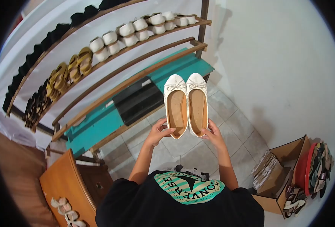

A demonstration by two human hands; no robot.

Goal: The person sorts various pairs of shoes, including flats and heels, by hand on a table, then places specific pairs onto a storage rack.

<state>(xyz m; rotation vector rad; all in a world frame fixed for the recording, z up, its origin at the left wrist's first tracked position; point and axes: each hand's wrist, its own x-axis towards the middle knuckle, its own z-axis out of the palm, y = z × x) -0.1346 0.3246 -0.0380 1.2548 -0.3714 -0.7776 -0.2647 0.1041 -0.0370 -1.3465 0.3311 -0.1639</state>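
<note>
Two white ballet flats with small bows and tan insoles are held up side by side in front of me, toes pointing away. My left hand (160, 132) grips the heel of the left ballet flat (174, 84), its thumb reaching inside. At the heel of the right ballet flat (196, 82), my right hand (213, 135) has its thumb over the inner edge and its fingers around the outside. The shoes are close together, touching or nearly so along their inner sides.
A wooden rack (137, 43) ahead carries white shoes (126, 30), mustard sandals (73, 68) and dark footwear. Below it is a teal board (95, 128) with a black panel (139, 100). A cardboard box (279, 178) stands right; a wooden cabinet (67, 181) with white sandals stands left.
</note>
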